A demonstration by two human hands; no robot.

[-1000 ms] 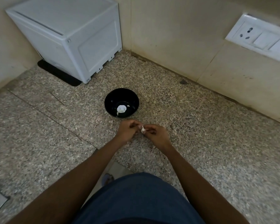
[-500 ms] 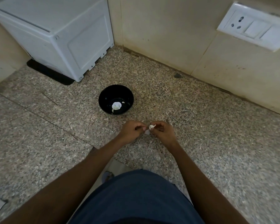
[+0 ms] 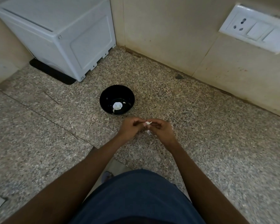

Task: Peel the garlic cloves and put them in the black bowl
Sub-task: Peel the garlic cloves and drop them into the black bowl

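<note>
Both hands' fingertips (image 3: 145, 124) pinch garlic clove (image 3: 148, 123) (between them).

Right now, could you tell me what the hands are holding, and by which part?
A garlic clove, pinched between the fingertips of the left hand and right hand, one at each end; the exact grip is too small to tell.

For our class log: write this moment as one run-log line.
step: peeling | left hand, right hand: pinch garlic clove | black bowl: garlic inside
</note>
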